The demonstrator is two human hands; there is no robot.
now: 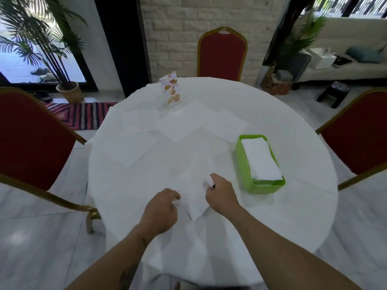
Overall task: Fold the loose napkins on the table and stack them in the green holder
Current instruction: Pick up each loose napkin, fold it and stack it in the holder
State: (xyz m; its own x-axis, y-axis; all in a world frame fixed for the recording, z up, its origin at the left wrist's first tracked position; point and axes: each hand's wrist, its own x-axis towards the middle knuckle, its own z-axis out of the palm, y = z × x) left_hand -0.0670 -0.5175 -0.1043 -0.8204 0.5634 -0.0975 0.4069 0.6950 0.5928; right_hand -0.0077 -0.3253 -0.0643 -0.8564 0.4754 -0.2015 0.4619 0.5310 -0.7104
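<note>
A white napkin (193, 192) lies on the round white table (293, 206) close in front of me. My right hand (222, 192) pinches its right edge, the paper bunched at the fingertips. My left hand (162, 210) grips the napkin's left edge with curled fingers. The green holder (243, 164) stands to the right of my hands with a stack of folded napkins (260, 159) inside. Several loose unfolded napkins lie further back: one at the centre (182, 123), one at the right (227, 125), one at the left (139, 121) and one nearer left (129, 149).
A menu card (170, 90) stands upright at the far side of the table. Red chairs with gold frames stand at the left (31, 141), far side (222, 54) and right (360, 135). A potted palm (69, 91) and a striped rug lie beyond at the left.
</note>
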